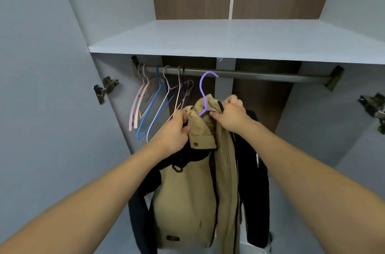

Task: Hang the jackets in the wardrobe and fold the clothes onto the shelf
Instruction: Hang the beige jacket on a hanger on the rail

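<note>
My left hand [177,128] is closed around the left shoulder of the tan jacket [187,201], fingers curled into the cloth just beside its buttoned shoulder tab [201,139]. My right hand [231,115] is pinched shut on the collar at the other side, thumb pressing the fabric right below the neck of the purple hanger [205,93]. Between my two hands that hanger rises out of the collar, and its hook sits just below and in front of the wardrobe rail [260,75]; I cannot tell whether it touches the rail, though it does not look hooked over it. The jacket hangs down from my grip in front of me, tan on the body with dark sleeves and dark trim, a small dark label near its lower hem. Behind its right side hangs a black garment [255,170], partly hidden by the jacket. To the left on the rail hang the empty hangers [158,104], bunched together near the left bracket: pale pink, beige, blue, white and a few thin dark ones. Above the rail lies the pale shelf [229,39], with brown wood panelling behind it. The wardrobe's pale doors stand open at either side, a metal hinge [105,88] showing on the left one and another hinge at the right edge.
</note>
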The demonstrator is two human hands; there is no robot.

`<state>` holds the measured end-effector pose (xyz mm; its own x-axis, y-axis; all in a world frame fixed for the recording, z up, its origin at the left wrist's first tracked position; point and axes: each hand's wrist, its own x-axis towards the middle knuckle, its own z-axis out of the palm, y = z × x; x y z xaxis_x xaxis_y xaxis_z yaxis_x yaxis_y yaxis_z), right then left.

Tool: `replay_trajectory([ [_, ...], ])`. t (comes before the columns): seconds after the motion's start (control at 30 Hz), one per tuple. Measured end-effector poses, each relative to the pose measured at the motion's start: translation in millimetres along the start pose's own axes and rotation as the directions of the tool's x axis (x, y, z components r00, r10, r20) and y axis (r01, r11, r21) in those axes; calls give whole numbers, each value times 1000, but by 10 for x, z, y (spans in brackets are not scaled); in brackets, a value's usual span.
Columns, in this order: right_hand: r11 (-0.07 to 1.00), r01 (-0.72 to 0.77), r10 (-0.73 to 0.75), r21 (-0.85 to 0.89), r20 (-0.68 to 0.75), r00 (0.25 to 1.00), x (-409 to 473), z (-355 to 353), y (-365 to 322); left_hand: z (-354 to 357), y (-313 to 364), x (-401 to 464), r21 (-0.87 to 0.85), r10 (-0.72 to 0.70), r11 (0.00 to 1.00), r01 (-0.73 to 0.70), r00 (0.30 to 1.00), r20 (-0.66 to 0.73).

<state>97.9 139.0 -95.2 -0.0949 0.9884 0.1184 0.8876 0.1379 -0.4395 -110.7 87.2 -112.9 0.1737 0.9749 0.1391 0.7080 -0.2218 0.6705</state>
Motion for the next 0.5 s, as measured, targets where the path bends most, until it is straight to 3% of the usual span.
replay_trajectory([
  [0.07, 990, -21, 33, -141, 85, 996, 236, 13, 12, 149, -11, 130, -44, -110, 993, 107, 992, -67],
  [0.2, 999, -28, 23, 20, 201, 979, 640, 28, 110, 296, 87, 437, -107, -185, 980, 167, 964, -190],
  [0.5, 960, -39, 8, 277, 114, 993, 1225, 141, 413, 416, 277, 1216, -174, -357, 931, 320, 898, -256],
])
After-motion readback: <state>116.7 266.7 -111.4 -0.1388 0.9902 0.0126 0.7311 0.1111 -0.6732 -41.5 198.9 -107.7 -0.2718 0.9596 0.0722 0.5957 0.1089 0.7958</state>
